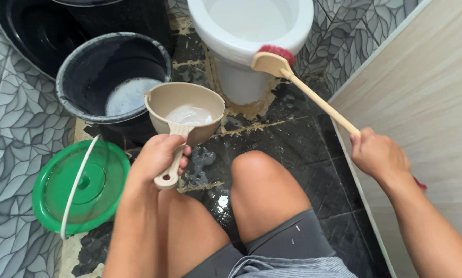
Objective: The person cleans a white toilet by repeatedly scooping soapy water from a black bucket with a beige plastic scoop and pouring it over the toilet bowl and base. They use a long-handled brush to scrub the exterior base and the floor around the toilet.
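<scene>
My left hand [156, 157] grips the handle of a beige water dipper [187, 108] that holds foamy water, held level in front of my knees. My right hand [377, 154] grips the long beige handle of a toilet brush [277, 62]. Its red bristles press against the outer rim of the white toilet bowl [241, 31] at the top. My bare knee [256, 167] sits between both hands.
A black bucket [66, 77] with soapy water stands just left of the dipper. A green lidded pail [50, 195] with a white handle sits at the lower left. A large black tub [35, 31] is at the top left. A beige wall panel [426, 92] closes the right side.
</scene>
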